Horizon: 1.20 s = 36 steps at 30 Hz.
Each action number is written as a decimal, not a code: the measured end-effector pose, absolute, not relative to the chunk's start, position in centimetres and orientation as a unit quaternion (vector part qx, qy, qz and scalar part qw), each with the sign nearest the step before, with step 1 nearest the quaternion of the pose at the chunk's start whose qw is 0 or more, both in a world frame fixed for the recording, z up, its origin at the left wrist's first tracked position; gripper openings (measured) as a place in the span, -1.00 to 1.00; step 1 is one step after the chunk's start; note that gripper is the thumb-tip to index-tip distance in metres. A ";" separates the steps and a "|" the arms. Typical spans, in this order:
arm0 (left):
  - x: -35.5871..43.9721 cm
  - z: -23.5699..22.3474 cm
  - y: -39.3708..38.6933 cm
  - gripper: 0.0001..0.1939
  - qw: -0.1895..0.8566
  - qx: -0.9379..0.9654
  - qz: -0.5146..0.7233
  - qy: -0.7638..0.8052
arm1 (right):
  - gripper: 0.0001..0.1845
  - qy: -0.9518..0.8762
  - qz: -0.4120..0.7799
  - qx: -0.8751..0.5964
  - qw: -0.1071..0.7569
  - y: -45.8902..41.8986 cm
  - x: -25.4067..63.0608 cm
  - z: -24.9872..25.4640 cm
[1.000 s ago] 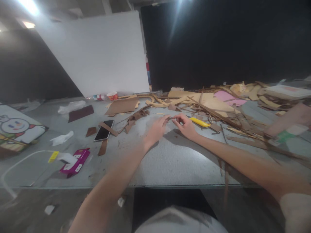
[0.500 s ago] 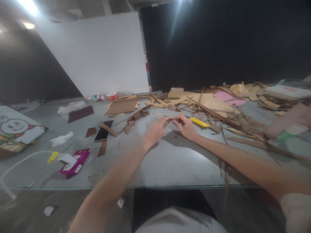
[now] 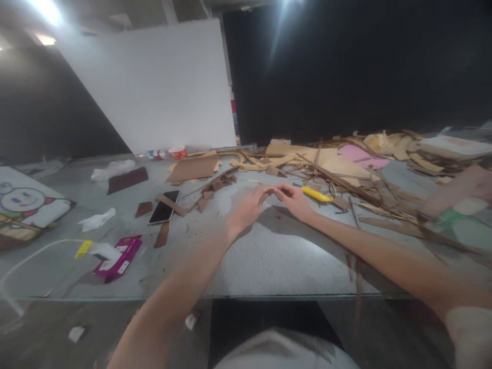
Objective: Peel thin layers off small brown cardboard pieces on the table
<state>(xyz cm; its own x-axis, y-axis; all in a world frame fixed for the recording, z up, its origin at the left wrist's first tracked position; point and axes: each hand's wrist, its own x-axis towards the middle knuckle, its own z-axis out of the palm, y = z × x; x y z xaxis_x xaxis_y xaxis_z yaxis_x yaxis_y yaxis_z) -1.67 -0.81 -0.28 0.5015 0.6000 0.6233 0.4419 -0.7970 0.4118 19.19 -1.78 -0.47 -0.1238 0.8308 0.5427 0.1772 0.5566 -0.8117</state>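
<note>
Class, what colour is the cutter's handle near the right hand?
Yellow handle, best seen in the head view.

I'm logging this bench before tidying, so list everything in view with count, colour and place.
Upright board: one, white, behind table
Panels: two, black, flanking board
Table: one, grey, centre
Cup: one, red-white, back
Phone: one, black-screened, left, strip across it
Pack: one, magenta, near left
Cable: one, white, near left
Cartoon picture: one, multicoloured, far left
Crumpled pieces: at least two, white, left
Scraps: many, brown and tan, middle to right
Sheet: one, pink, back right
Tool: one, yellow-handled, beside right hand
Box: one, whitish, far right
Blurred item: green-white, right, count unclear
Floor bits: at least two, white, below table
Hands: two, bare, centre, left and right, fingertips together; contents unclear
</note>
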 end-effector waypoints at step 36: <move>-0.9 -0.7 -1.0 -0.63 0.116 0.829 0.401 0.371 | -0.59 -0.696 0.156 -0.400 0.575 -1.8 18.2 -1.1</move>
